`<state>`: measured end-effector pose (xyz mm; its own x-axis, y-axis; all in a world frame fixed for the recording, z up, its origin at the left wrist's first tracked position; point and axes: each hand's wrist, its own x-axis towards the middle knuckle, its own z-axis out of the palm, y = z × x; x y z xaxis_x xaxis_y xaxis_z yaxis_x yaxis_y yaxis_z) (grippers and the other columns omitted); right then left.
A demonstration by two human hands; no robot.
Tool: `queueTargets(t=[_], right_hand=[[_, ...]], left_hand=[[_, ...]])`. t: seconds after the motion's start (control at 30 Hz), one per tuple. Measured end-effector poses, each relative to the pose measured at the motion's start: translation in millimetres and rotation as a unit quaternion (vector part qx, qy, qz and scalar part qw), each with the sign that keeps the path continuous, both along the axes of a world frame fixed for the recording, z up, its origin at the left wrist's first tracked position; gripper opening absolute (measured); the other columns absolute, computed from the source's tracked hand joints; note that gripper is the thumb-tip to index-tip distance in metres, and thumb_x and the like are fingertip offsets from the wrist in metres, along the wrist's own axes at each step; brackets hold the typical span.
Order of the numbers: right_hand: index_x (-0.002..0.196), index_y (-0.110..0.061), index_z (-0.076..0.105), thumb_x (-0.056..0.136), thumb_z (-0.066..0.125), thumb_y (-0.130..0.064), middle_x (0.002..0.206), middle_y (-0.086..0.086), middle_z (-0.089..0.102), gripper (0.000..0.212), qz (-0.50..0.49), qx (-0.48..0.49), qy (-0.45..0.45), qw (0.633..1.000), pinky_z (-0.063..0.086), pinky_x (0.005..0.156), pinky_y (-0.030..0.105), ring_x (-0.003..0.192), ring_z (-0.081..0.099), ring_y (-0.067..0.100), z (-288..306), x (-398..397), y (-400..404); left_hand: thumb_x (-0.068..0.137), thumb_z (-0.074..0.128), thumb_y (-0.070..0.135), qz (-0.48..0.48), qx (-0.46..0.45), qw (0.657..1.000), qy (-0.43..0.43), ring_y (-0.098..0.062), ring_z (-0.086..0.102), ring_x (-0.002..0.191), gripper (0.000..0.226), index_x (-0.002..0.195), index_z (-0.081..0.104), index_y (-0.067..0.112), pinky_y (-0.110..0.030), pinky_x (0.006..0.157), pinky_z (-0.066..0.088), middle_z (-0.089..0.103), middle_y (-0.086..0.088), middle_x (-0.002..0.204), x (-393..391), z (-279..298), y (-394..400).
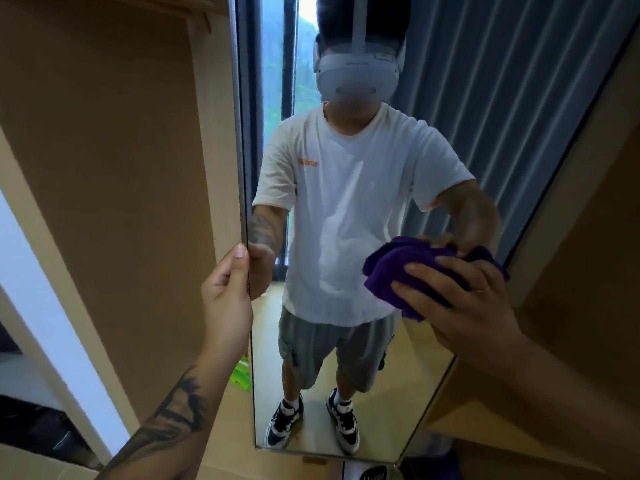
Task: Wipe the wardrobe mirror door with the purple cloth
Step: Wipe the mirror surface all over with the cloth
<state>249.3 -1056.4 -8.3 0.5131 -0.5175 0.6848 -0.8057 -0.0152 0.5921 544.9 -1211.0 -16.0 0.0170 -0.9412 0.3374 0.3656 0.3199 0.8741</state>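
Here we were wiping: right hand (474,303) pressed purple cloth (408,271) flat-fingered on mirror door (346,341), left hand (227,292) pinching its edge; next, we judged, 1 downward sweep.

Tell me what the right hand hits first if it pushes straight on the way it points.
Likely the purple cloth under the right hand, then the mirror door directly behind it.

Shirt (349,188) print — orange, illegible
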Motion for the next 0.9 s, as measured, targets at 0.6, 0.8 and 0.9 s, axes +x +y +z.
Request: queueTargets(t=[0.6,0.8,0.9], right_hand=[[0.145,-0.027,0.057,0.107,0.047,-0.021,0.149,-0.001,0.058,0.04,0.025,0.126,0.136,0.982,0.035,0.109,0.047,0.132,0.047,0.03,-30,-2,10],[0.145,-0.028,0.058,0.103,0.055,-0.024,0.153,0.0,0.051,0.043,-0.01,0.025,-0.016,1.0,0.03,0.112,0.047,0.133,0.045,0.031,-20,2,10],[0.145,-0.026,0.054,0.096,0.055,-0.025,0.15,0.001,0.052,0.05,-0.013,0.121,0.025,0.992,0.034,0.108,0.05,0.134,0.051,0.034,-55,1,16]], left_hand=[[0.108,0.048,0.027,0.041,-0.005,0.999,-0.022,0.023,0.062,0.092,0.021,0.12,0.065,0.027,-0.001,0.075,0.047,0.067,0.026,0.103,-4,-12,12],[0.108,0.05,0.027,0.059,0.012,0.998,-0.016,0.023,0.061,0.093,0.019,0.115,0.067,0.033,0.0,0.077,0.045,0.069,0.031,0.098,-6,-20,12],[0.108,0.051,0.027,0.069,0.013,0.997,-0.02,0.025,0.059,0.096,0.022,0.126,0.06,0.031,0.0,0.081,0.043,0.065,0.019,0.117,-8,-26,12]])
